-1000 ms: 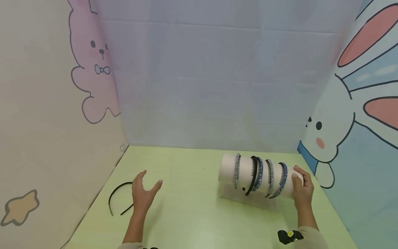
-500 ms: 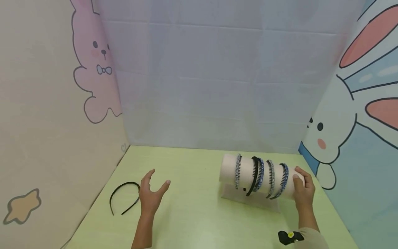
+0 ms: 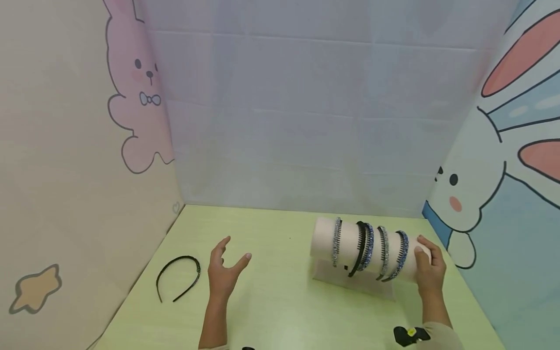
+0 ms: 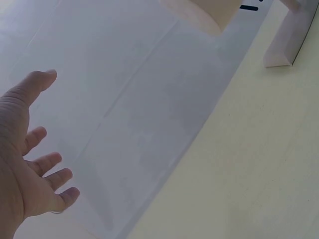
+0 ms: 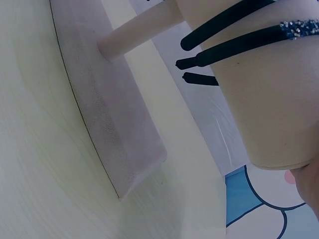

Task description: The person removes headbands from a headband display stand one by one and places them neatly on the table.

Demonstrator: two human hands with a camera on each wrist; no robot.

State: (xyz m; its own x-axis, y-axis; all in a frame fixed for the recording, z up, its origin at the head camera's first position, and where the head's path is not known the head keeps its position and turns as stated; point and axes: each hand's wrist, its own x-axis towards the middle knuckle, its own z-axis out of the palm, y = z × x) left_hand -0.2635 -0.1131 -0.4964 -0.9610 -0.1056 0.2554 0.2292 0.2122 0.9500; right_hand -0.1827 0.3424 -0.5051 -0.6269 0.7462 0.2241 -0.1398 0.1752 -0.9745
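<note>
A pale cylindrical headband stand (image 3: 323, 239) lies sideways on the right half of the table, its roll raised on a flat base (image 3: 350, 283). Several headbands sit around the roll: sparkly silver ones, sparkly blue ones (image 3: 401, 257) and a plain black one (image 3: 360, 250). My right hand (image 3: 430, 274) grips the roll's right end, thumb in front and fingers over the edge; the right wrist view shows only part of that hand. Held above the table, my left hand (image 3: 222, 279) has thumb and fingers spread and touches nothing. To its left lies a loose black headband (image 3: 199, 272).
The pale green-yellow table (image 3: 271, 311) meets a whitish cloth backdrop (image 3: 271, 121) at its far edge. A wall with a cartoon rabbit (image 3: 468, 194) stands close on the right, and a beige wall (image 3: 78, 194) borders the left.
My left hand has moved to the right, away from the loose black headband, which is now fully uncovered. My right hand keeps its hold on the stand.
</note>
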